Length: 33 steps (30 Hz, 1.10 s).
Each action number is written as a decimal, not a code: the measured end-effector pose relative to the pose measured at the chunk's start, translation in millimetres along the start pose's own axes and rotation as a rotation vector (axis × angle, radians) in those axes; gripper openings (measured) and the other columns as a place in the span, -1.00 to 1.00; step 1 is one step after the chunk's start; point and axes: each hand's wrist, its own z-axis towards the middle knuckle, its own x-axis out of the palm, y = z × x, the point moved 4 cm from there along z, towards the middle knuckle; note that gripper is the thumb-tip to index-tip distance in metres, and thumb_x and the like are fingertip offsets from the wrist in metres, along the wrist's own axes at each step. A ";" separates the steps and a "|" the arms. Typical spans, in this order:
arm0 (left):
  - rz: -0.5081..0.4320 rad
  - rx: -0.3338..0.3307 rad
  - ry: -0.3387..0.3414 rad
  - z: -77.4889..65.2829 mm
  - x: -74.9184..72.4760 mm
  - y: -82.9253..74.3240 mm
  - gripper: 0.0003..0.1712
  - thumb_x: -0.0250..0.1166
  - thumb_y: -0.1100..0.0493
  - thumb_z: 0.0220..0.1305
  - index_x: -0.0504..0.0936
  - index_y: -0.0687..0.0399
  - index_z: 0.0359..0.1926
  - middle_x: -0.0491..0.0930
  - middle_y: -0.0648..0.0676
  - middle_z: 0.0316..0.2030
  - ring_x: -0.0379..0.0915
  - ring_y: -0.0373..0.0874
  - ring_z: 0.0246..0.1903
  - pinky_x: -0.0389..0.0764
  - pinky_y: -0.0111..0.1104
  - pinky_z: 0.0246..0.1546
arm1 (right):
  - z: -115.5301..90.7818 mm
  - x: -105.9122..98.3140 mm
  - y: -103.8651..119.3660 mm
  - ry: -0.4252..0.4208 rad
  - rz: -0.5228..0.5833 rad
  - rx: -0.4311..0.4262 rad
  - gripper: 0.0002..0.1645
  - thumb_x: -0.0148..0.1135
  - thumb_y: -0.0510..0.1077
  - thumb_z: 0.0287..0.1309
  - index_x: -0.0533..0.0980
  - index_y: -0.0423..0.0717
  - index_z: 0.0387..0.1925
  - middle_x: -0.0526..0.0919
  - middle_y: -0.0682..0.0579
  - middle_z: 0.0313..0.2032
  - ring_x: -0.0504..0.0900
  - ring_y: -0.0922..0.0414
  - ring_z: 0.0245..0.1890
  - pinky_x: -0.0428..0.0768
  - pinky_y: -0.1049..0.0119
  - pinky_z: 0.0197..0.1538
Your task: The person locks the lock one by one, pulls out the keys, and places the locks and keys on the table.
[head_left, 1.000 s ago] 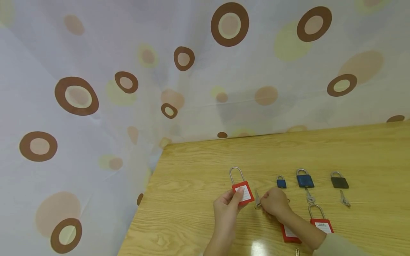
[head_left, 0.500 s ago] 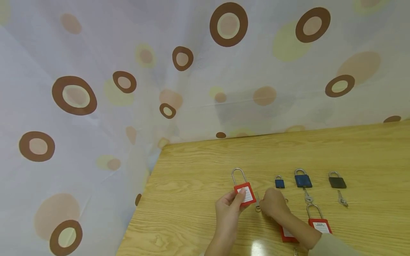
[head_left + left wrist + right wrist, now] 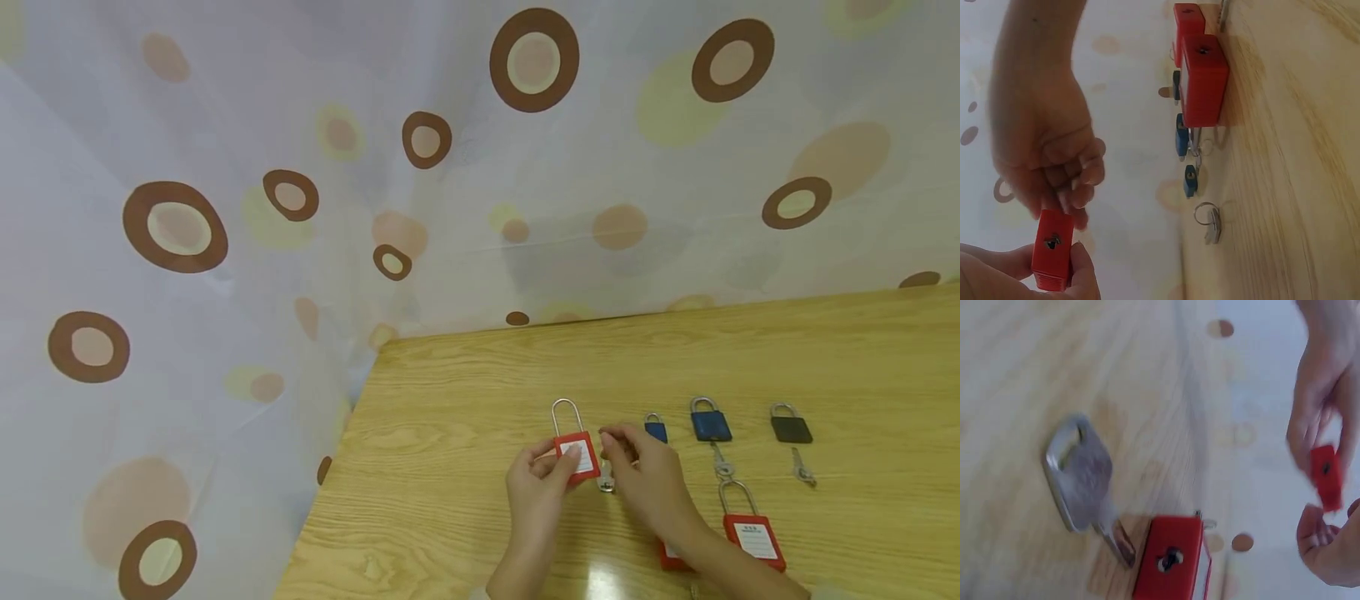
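Note:
In the head view my left hand (image 3: pixel 536 496) grips a red padlock (image 3: pixel 576 467) with a white label and a long metal shackle, thumb across the label. The padlock's keyhole end faces the left wrist view. Close beside it is my right hand (image 3: pixel 652 479), raised off the table, fingers bent and fingertips near the padlock's right edge. Whether anything small sits between those fingertips is hidden. Just below them, keys on a ring (image 3: pixel 1212 225) lie on the wooden table. A small blue padlock (image 3: pixel 656 429) lies partly behind the right hand.
A larger blue padlock (image 3: pixel 710 425) and a black padlock (image 3: pixel 791 429) lie to the right, a key below each. Nearer me lies a labelled red padlock (image 3: pixel 756 540), with another partly under my right forearm. A dotted curtain (image 3: pixel 450 208) backs the table.
My right hand has lifted from the table and come up toward the red padlock, its fingers turning to the left. My left hand has shifted slightly right with the padlock.

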 end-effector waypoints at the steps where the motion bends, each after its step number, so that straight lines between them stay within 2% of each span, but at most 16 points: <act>1: 0.011 0.011 -0.018 2.6 1.3 0.9 -0.55 0.30 0.27 0.13 0.41 0.49 -0.04 0.64 0.23 -0.33 0.60 -0.18 -0.38 0.66 -0.39 -0.31 | -3.5 -0.9 2.8 -0.003 0.034 0.009 -0.73 0.05 -0.22 0.28 0.54 -0.32 -0.11 0.62 -0.07 -0.41 0.46 0.30 -0.51 0.48 0.49 -0.50; 4: 0.032 0.049 -0.059 12.8 7.3 2.2 -0.63 0.33 0.32 0.08 0.43 0.48 -0.16 0.64 0.26 -0.39 0.59 -0.18 -0.43 0.67 -0.36 -0.36 | -6.0 -1.7 8.2 0.009 0.054 0.035 -0.66 0.04 -0.23 0.28 0.49 -0.36 0.02 0.64 -0.15 -0.26 0.55 0.22 -0.36 0.53 0.51 -0.40; 6: 0.054 0.072 -0.081 21.7 11.7 1.8 -0.69 0.33 0.34 0.06 0.46 0.49 -0.23 0.63 0.27 -0.41 0.58 -0.19 -0.45 0.67 -0.36 -0.38 | 0.4 -2.2 9.7 0.011 0.029 0.036 -0.65 0.04 -0.26 0.27 0.48 -0.39 0.03 0.64 -0.20 -0.21 0.58 0.15 -0.32 0.51 0.50 -0.41; 8: 0.088 0.095 -0.097 32.1 16.8 1.6 -0.74 0.33 0.36 0.04 0.50 0.51 -0.29 0.63 0.30 -0.43 0.58 -0.18 -0.47 0.67 -0.35 -0.40 | 10.8 -2.9 7.6 0.021 -0.001 0.051 -0.64 0.03 -0.29 0.26 0.47 -0.42 0.03 0.64 -0.24 -0.24 0.56 0.10 -0.35 0.47 0.48 -0.45; 11: 0.172 0.115 -0.126 48.1 24.2 3.6 -0.78 0.34 0.37 0.03 0.56 0.51 -0.35 0.62 0.27 -0.42 0.59 -0.16 -0.49 0.66 -0.38 -0.44 | 27.5 -2.3 -0.6 0.045 -0.024 0.094 -0.62 0.01 -0.28 0.26 0.45 -0.44 0.05 0.60 -0.33 -0.18 0.56 -0.01 -0.30 0.48 0.37 -0.41; 15: 0.328 0.099 -0.162 64.5 32.7 11.7 -0.85 0.36 0.35 0.02 0.63 0.44 -0.43 0.59 0.17 -0.47 0.53 -0.21 -0.50 0.60 -0.45 -0.51 | 42.4 0.6 -16.6 0.071 -0.045 0.152 -0.59 -0.03 -0.27 0.26 0.42 -0.46 0.06 0.49 -0.42 0.01 0.50 -0.22 -0.05 0.55 0.08 -0.12; 17: 0.388 0.078 -0.168 70.1 35.7 17.1 -0.89 0.35 0.37 0.02 0.64 0.41 -0.46 0.60 0.14 -0.51 0.49 -0.23 -0.50 0.56 -0.47 -0.53 | 46.9 2.3 -24.7 0.080 -0.062 0.159 -0.60 -0.03 -0.28 0.24 0.43 -0.48 0.04 0.50 -0.42 0.01 0.48 -0.25 0.00 0.51 -0.02 -0.03; 21: 0.508 0.067 -0.175 76.3 39.5 24.9 -0.91 0.37 0.38 -0.01 0.64 0.40 -0.50 0.61 0.14 -0.53 0.45 -0.22 -0.48 0.53 -0.46 -0.51 | 54.1 6.0 -40.2 0.119 -0.087 0.178 -0.61 -0.03 -0.30 0.20 0.47 -0.54 -0.04 0.61 -0.38 -0.17 0.54 -0.16 -0.14 0.53 0.07 -0.10; 24: 0.564 0.063 -0.184 78.1 40.0 28.9 -0.89 0.38 0.38 -0.03 0.63 0.40 -0.51 0.59 0.13 -0.53 0.45 -0.21 -0.48 0.54 -0.45 -0.51 | 57.4 9.7 -48.6 0.163 -0.111 0.182 -0.61 -0.02 -0.29 0.20 0.47 -0.55 -0.06 0.61 -0.37 -0.18 0.53 -0.11 -0.16 0.54 0.08 -0.12; 26: 0.572 0.053 -0.186 78.8 40.0 31.6 -0.90 0.37 0.41 -0.03 0.61 0.40 -0.53 0.58 0.14 -0.55 0.44 -0.21 -0.50 0.54 -0.45 -0.53 | 58.6 11.9 -51.2 0.181 -0.140 0.161 -0.62 -0.01 -0.29 0.20 0.47 -0.56 -0.08 0.59 -0.40 -0.13 0.53 -0.15 -0.10 0.53 0.01 -0.05; 33: 0.643 0.083 -0.204 80.5 40.8 37.1 -0.88 0.37 0.42 -0.04 0.62 0.38 -0.62 0.58 0.12 -0.63 0.40 -0.24 -0.59 0.45 -0.50 -0.63 | 59.0 14.8 -51.4 0.196 -0.181 0.126 -0.64 -0.01 -0.33 0.17 0.49 -0.57 -0.10 0.58 -0.42 -0.11 0.54 -0.20 -0.04 0.54 -0.04 -0.03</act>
